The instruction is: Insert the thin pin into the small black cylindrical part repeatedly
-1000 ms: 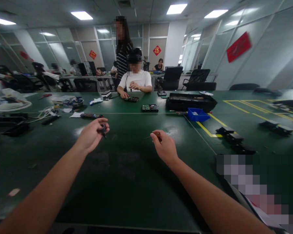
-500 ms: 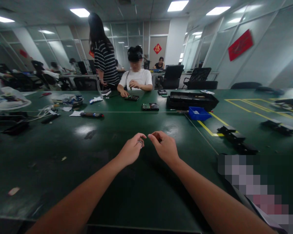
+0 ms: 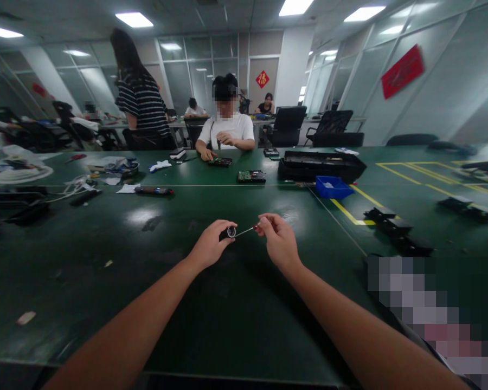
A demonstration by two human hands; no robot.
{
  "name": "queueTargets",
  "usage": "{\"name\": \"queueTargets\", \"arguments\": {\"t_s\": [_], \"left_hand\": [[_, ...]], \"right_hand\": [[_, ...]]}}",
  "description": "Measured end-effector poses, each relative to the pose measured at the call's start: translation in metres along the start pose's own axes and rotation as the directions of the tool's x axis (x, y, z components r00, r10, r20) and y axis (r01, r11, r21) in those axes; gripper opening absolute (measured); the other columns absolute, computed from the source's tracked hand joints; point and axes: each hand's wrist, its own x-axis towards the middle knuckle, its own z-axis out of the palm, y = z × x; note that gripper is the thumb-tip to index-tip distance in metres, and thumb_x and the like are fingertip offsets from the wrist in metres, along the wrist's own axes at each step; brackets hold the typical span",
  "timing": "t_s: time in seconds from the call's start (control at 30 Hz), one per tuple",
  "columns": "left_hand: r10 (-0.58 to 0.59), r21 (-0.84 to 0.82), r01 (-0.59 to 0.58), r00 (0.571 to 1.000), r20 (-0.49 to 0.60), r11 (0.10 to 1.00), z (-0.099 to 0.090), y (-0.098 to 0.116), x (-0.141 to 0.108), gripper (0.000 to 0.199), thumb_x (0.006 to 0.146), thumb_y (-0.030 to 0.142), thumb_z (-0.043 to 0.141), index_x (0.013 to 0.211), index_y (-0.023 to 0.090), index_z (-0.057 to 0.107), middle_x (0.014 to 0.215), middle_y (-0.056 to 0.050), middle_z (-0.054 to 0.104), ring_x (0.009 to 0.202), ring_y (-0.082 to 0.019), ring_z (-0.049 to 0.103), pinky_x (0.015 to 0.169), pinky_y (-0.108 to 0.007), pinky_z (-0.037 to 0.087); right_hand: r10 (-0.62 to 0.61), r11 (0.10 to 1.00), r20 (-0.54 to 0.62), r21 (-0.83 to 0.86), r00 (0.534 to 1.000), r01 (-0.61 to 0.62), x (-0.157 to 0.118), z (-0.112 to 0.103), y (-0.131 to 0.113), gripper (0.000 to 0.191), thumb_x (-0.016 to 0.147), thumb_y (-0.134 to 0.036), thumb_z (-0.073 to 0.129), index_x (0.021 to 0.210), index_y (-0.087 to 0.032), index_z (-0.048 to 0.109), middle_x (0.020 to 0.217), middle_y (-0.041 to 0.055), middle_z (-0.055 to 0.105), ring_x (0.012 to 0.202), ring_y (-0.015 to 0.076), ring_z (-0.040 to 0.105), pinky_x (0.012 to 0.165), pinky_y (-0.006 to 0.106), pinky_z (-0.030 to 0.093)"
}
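Note:
Closed around a small dark cylinder with a pale ring-shaped end is my left hand; the ring faces right, towards me. My right hand pinches the red end of a thin metal-shafted tool, which looks like a small screwdriver. Its shaft points left and slightly down, with the tip close by the cylinder's lower edge; whether they touch I cannot tell. Both hands are raised over the green table. My fingers hide much of the cylinder and the tool's handle.
Further back lie a hard drive, a blue bin, a long black tray and a dark tool. Black blocks stand at right. A person in white works across the table.
My hands have moved slightly apart. The cylinder and the thin shaft, hidden before, now show between them. A standing person in stripes has shifted left.

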Motion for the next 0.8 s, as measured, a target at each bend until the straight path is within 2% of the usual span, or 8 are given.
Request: {"name": "queueTargets", "arguments": {"t_s": [0.13, 0.3, 0.6, 0.73, 0.8], "left_hand": [[-0.043, -0.003, 0.043, 0.999, -0.005, 0.999, 0.002, -0.003, -0.001, 0.042, 0.085, 0.016, 0.069, 0.125, 0.023, 0.063, 0.124, -0.005, 0.065, 0.116, -0.022, 0.059, 0.106, -0.039, 0.043], [-0.046, -0.001, 0.046, 0.999, -0.007, 0.999, 0.001, -0.001, 0.000, 0.037, 0.086, 0.019, 0.068, 0.123, 0.023, 0.065, 0.122, -0.005, 0.066, 0.115, -0.022, 0.059, 0.104, -0.038, 0.043], [-0.042, 0.000, 0.042, 0.999, 0.002, 0.999, 0.002, -0.005, 0.000, 0.040, 0.088, 0.021, 0.067, 0.127, 0.025, 0.063, 0.123, -0.004, 0.065, 0.116, -0.021, 0.059, 0.105, -0.038, 0.042], [-0.024, 0.011, 0.024, 1.000, 0.000, 1.000, 0.002, -0.008, 0.000, 0.040, 0.086, 0.020, 0.068, 0.125, 0.024, 0.064, 0.122, -0.004, 0.066, 0.116, -0.022, 0.059, 0.104, -0.037, 0.042], [-0.025, 0.021, 0.025, 1.000, 0.003, 0.999, 0.001, -0.008, 0.000, 0.040, 0.086, 0.021, 0.068, 0.126, 0.025, 0.064, 0.122, -0.004, 0.066, 0.116, -0.022, 0.059, 0.104, -0.038, 0.042]], "right_hand": [[-0.008, 0.999, -0.045, 0.043, 0.999, 0.010, 0.002, 0.000, 0.003, 0.029, 0.094, -0.045, 0.053, 0.100, -0.018, 0.064, 0.087, 0.0066, 0.071, 0.078, 0.0190, 0.067, 0.074, 0.035, 0.053], [0.019, 1.000, 0.009, 0.013, 1.000, -0.019, 0.002, 0.002, 0.004, 0.029, 0.093, -0.044, 0.055, 0.101, -0.017, 0.064, 0.091, 0.0084, 0.072, 0.082, 0.0205, 0.068, 0.076, 0.036, 0.054], [0.034, 0.999, 0.025, -0.019, 0.999, -0.034, 0.003, 0.002, 0.009, 0.029, 0.094, -0.044, 0.053, 0.100, -0.018, 0.064, 0.092, 0.0085, 0.073, 0.084, 0.0202, 0.069, 0.078, 0.035, 0.054], [0.054, 0.987, 0.036, -0.151, 0.998, -0.048, 0.003, -0.001, 0.002, 0.035, 0.093, -0.051, 0.054, 0.094, -0.019, 0.067, 0.083, 0.0060, 0.074, 0.075, 0.0190, 0.068, 0.070, 0.031, 0.051], [0.086, 0.957, 0.019, -0.279, 0.996, -0.078, 0.002, -0.003, -0.003, 0.045, 0.092, -0.060, 0.053, 0.078, -0.019, 0.066, 0.066, 0.0035, 0.069, 0.063, 0.0179, 0.064, 0.062, 0.029, 0.046]]}}
